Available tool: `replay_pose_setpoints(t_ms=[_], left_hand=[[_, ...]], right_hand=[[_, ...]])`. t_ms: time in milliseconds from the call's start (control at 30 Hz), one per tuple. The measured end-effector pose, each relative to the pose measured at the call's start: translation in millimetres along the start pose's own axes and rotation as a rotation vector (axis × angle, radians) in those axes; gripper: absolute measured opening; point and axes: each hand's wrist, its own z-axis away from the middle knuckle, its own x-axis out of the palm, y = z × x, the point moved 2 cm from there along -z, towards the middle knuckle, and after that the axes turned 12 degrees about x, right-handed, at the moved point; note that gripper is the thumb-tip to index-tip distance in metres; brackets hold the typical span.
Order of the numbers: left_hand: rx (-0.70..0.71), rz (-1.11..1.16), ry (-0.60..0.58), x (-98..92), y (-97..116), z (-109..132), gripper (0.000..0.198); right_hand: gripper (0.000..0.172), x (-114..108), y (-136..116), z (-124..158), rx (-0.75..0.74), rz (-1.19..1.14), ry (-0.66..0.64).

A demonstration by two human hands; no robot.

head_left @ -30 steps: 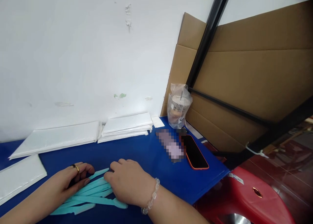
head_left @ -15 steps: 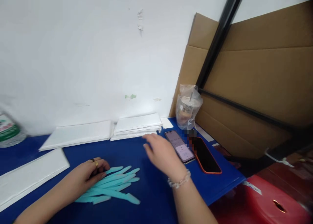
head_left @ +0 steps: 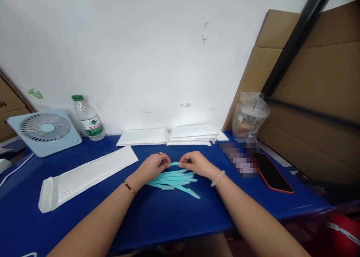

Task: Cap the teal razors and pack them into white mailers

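Both my hands hold one teal eyebrow razor level just above a loose pile. My left hand pinches its left end, and my right hand pinches its right end. Under and in front of them, the pile of teal eyebrow razors lies fanned on the blue table, with pale covered tips pointing mostly right. Fingers hide both ends of the held one. Left of my left hand, a white padded mailer lies flat and slanted.
Against the wall lie a white mailer and a stack of them. A water bottle and blue fan stand at left. At right are a bagged drink cup, a partly blurred phone and an orange-edged phone.
My right hand has come from near the phones to the pile, and a razor is now between both hands. The view has swung left, bringing in the fan and whole bottle.
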Motion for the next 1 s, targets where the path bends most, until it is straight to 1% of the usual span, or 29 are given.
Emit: replay_pose_setpoints(t_ms=[100, 200, 300, 367, 433, 533, 600, 667, 733, 767, 800, 833, 867, 900, 933, 967, 1000], left_hand=[[-0.031, 0.014, 0.047, -3.4, -9.6, -0.2, 0.022], [-0.029, 0.050, 0.046, -2.1, -16.1, -1.7, 0.024], [-0.005, 0.031, 0.084, -1.1, -15.3, -3.1, 0.025], [0.006, 0.013, 0.097, -1.9, -11.4, -2.6, 0.025], [0.034, 0.014, 0.045, -2.2, -5.1, -1.1, 0.025], [0.089, 0.011, -0.078, -0.8, 5.8, 1.7, 0.026], [0.098, -0.002, -0.132, 1.1, 11.0, 2.6, 0.026], [0.082, 0.000, -0.161, 3.2, 13.2, 2.4, 0.026], [0.065, 0.016, -0.177, 5.0, 13.2, 1.7, 0.027], [0.058, 0.024, -0.180, 5.5, 12.8, 1.3, 0.028], [0.051, 0.031, -0.179, 5.8, 12.2, 1.0, 0.029], [0.045, 0.036, -0.176, 5.8, 11.7, 0.8, 0.030], [0.041, 0.039, -0.176, 5.7, 11.4, 0.8, 0.030], [0.039, 0.039, -0.176, 5.5, 11.4, 0.9, 0.031], [0.040, 0.039, -0.176, 5.1, 11.7, 1.1, 0.031], [0.045, 0.040, -0.176, 4.7, 12.2, 1.3, 0.031], [0.049, 0.041, -0.176, 4.3, 12.9, 1.6, 0.030]], right_hand=[[0.022, -9.3, 13.7, -4.0, 0.030, 0.021, 0.071], [0.022, -17.7, 21.5, -4.6, 0.052, 0.067, 0.091], [0.020, -22.8, 18.5, -1.9, 0.015, 0.111, 0.131], [0.019, -23.9, 13.9, 0.8, -0.002, 0.117, 0.123], [0.018, -21.3, 10.3, 3.0, -0.012, 0.110, 0.055], [0.019, -11.4, 8.5, 3.7, -0.026, 0.091, -0.035], [0.018, -3.7, 8.6, 2.3, -0.033, 0.088, -0.055], [0.016, 0.4, 8.9, 0.7, -0.039, 0.099, -0.080], [0.018, -4.8, 10.1, 0.2, -0.046, 0.111, -0.067], [0.019, -12.4, 11.6, 0.9, -0.044, 0.115, -0.019], [0.019, -23.3, 14.3, 2.3, -0.037, 0.118, 0.069], [0.019, -37.0, 18.3, 4.8, -0.019, 0.123, 0.193], [0.019, -52.6, 23.9, 8.5, 0.011, 0.132, 0.347], [0.019, -68.8, 31.2, 13.2, 0.059, 0.149, 0.508], [0.020, -84.1, 40.1, 18.4, 0.135, 0.176, 0.641], [0.020, -97.6, 49.9, 23.5, 0.217, 0.210, 0.745], [0.020, -108.9, 60.3, 28.2, 0.300, 0.239, 0.812]])
